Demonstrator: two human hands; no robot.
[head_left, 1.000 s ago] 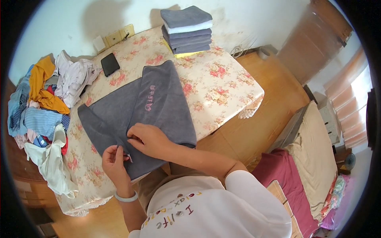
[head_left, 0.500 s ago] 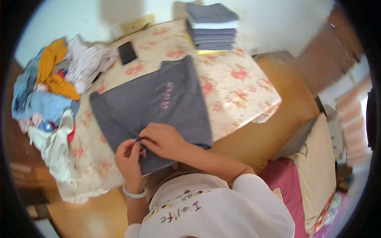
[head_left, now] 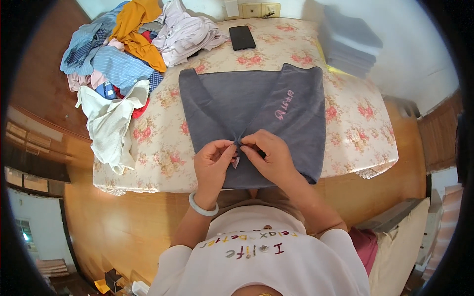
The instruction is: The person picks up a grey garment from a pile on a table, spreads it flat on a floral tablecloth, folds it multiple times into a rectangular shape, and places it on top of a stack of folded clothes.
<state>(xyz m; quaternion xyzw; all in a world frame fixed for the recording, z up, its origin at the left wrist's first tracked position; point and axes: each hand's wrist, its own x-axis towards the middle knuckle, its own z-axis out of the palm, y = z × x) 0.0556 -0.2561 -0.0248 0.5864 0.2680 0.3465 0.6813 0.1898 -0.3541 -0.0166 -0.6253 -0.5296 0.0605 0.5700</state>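
A dark grey towel with pink embroidery lies spread over the near part of the table. Its fabric is drawn up into a small gathered point between my two hands. My left hand, with a pale bracelet at its wrist, pinches that point from the left. From the right, the fingertips of my right hand pinch it too, almost touching the left ones. Just under the fingers a small pale pinkish tag or scrap shows; what it is attached to is hidden.
The table has a floral cover. A heap of mixed clothes lies at the far left, with a white garment nearest me. A black phone lies at the back. A blurred stack of folded grey cloths stands at the back right.
My view has swung round, so the table and towel sit more squarely before me. Both hands still pinch the towel at about the same spot.
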